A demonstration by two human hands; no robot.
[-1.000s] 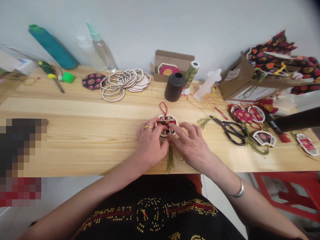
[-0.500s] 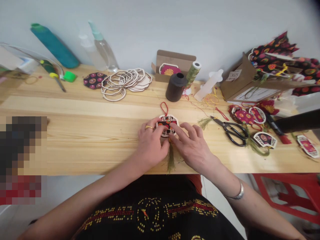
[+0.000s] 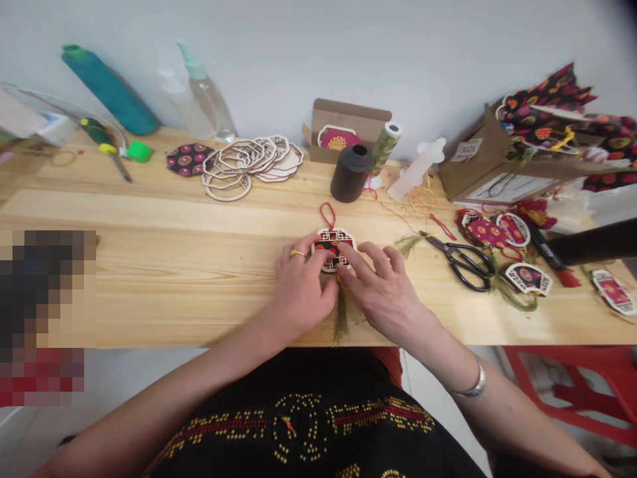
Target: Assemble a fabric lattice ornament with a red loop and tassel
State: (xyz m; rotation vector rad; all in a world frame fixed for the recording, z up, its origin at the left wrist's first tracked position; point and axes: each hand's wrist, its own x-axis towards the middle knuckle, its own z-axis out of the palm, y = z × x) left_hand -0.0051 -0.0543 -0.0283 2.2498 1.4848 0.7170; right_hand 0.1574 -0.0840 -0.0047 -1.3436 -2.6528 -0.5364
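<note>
A small ornament [image 3: 328,247] with a pale fretwork frame over dark patterned fabric lies on the wooden table near its front edge. A red loop [image 3: 327,215] sticks out at its top, and a green tassel [image 3: 341,315] hangs from its lower side. My left hand [image 3: 304,282] grips the ornament's left side, fingers curled on its face and thumb near the lower edge. From the right, my right hand [image 3: 385,285] grips it too, with fingertips on its face and lower edge.
Black scissors [image 3: 468,262] and finished ornaments [image 3: 527,279] lie to the right. Behind stand a black thread cone [image 3: 352,174], a cardboard box [image 3: 468,162] and a spray bottle [image 3: 209,99]. Wooden frames [image 3: 243,162] are piled back left. The wooden table [image 3: 149,265] runs across the view.
</note>
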